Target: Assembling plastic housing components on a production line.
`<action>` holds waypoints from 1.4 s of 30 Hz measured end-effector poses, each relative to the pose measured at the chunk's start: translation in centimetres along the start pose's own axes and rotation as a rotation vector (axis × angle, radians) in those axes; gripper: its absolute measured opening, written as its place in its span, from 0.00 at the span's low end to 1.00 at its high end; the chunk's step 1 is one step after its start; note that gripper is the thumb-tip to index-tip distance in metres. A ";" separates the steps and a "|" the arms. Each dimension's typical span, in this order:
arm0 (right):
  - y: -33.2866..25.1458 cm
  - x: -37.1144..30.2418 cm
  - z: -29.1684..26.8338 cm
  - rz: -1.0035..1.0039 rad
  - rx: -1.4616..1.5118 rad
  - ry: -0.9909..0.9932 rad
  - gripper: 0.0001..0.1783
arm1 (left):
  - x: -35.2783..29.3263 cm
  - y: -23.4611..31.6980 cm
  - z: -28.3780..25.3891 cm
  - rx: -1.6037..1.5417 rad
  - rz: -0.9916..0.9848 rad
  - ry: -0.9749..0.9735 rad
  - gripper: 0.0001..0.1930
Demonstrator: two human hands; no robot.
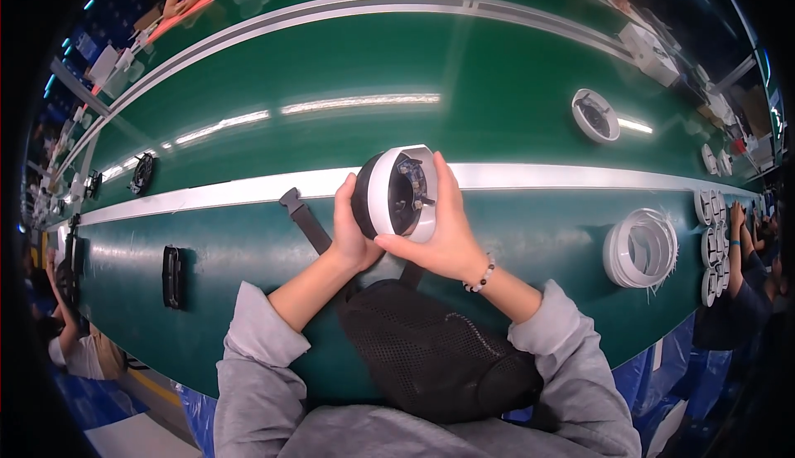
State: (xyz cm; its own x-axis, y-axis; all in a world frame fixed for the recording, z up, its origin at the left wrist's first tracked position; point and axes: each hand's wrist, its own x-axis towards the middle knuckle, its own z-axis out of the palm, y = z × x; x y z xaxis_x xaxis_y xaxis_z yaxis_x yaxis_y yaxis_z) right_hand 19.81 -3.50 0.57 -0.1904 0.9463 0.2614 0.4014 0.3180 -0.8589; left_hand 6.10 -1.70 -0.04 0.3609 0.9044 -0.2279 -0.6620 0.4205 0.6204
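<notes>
Left hand: (346, 219) cupped against the black outer side of the round housing (382, 193), pressing it from the left.
Right hand: (439, 230) spread over the opposite side, thumb along the lower rim, fingers up the far edge; whether they pinch tightly, I cannot tell.
Round housing: between both hands, over the surface (240, 247), its open side turned towards the right hand.
Circuit board: (407, 175) bare inside that opening, just beside the right fingers; a slipping grip could press or scrape it.
Housing's shell: curved and apparently smooth, so uneven squeezing might let it roll out and fall.
Black mesh pouch: (431, 342) below the hands, between the forearms; a sleeve could drag it.
Black strap: (308, 228) near the left hand; lowering the housing there could leave it tilted.
White rings: (614, 253) stacked well right of the right hand.
</notes>
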 end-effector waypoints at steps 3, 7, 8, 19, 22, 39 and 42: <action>-0.5 0.2 -0.4 -0.044 -0.167 -0.009 0.65 | 0.4 -0.3 0.1 0.002 -0.012 0.017 0.30; -0.8 0.6 -0.7 0.043 -0.220 -0.064 0.67 | 0.3 -0.4 -0.1 -0.003 -0.057 -0.024 0.30; -0.6 0.7 -0.7 0.072 -0.152 -0.086 0.67 | 0.2 -0.3 0.0 -0.026 -0.067 -0.036 0.31; 0.1 0.6 -0.2 -0.039 -0.193 -0.016 0.65 | 0.5 -0.6 -0.6 -0.022 -0.086 -0.126 0.34; 0.2 0.7 -0.1 -0.106 -0.224 0.018 0.65 | 0.7 -0.4 -0.4 -0.058 -0.085 -0.154 0.32; 1.1 0.8 -0.7 -0.343 -0.268 0.097 0.65 | 1.7 1.1 -0.1 0.071 -0.171 -0.166 0.24; 1.3 0.5 -0.5 -0.360 -0.275 0.135 0.64 | 1.8 0.9 0.1 0.084 -0.170 -0.156 0.25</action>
State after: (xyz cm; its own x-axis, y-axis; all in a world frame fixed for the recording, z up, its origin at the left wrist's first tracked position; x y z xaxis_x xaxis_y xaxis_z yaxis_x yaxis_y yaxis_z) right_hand 20.65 -2.59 -0.18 -0.2499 0.7665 0.5916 0.5574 0.6135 -0.5594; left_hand 6.20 0.33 0.17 0.5638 0.7960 -0.2203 -0.5286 0.5527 0.6443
